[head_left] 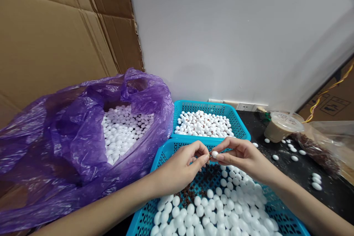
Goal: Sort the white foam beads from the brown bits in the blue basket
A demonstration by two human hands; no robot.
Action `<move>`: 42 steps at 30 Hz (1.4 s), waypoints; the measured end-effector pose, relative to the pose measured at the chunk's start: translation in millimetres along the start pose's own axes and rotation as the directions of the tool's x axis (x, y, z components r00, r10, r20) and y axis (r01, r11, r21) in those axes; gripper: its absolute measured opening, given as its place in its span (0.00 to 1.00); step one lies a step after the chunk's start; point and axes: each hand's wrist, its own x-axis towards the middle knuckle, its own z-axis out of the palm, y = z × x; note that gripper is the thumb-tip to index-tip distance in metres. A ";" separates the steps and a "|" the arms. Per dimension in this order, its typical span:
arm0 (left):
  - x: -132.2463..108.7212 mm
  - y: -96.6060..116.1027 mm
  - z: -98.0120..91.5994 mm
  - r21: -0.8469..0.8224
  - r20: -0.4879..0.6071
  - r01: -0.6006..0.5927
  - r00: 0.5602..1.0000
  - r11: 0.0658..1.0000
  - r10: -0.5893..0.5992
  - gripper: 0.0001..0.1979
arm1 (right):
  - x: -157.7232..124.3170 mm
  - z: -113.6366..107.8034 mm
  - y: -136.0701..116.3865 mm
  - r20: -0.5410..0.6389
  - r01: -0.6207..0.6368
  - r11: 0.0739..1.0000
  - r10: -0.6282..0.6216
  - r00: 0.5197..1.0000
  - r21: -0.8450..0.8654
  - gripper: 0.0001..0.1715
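Note:
My right hand (238, 156) pinches a small white foam ball (214, 154) between thumb and forefinger. My left hand (182, 166) comes in from the other side, its fingertips closed at the ball's left edge on a small brown bit (210, 157). The bit is mostly hidden by the fingers. Both hands hover over a blue plastic basket (166, 155) holding many white balls and loose brown bits (190, 191).
A purple plastic bag (83, 125) of white balls lies to the left. Behind sits a second blue basket (210, 108) of balls flecked with brown. On the black table to the right are scattered balls, a plastic cup (282, 127) and a bag of brown bits (315, 151).

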 end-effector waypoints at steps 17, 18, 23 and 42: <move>-0.7 0.5 1.3 0.052 -0.029 -0.030 0.999 0.998 0.032 0.09 | 1.0 1.2 0.5 0.013 0.005 0.999 -0.005 1.000 0.034 0.07; -0.8 0.8 1.5 0.051 -0.031 -0.029 0.999 0.998 0.030 0.09 | 1.0 1.2 0.6 0.013 0.006 0.999 -0.006 1.000 0.037 0.07; -1.3 2.2 2.3 0.045 -0.038 -0.040 0.998 0.998 0.041 0.09 | 0.7 1.5 0.9 0.007 0.011 0.999 -0.011 1.000 0.038 0.07; -0.6 -1.6 3.0 0.062 -0.047 -0.038 0.998 0.997 0.041 0.09 | 0.8 2.9 0.2 0.010 0.013 1.000 -0.013 1.000 0.018 0.07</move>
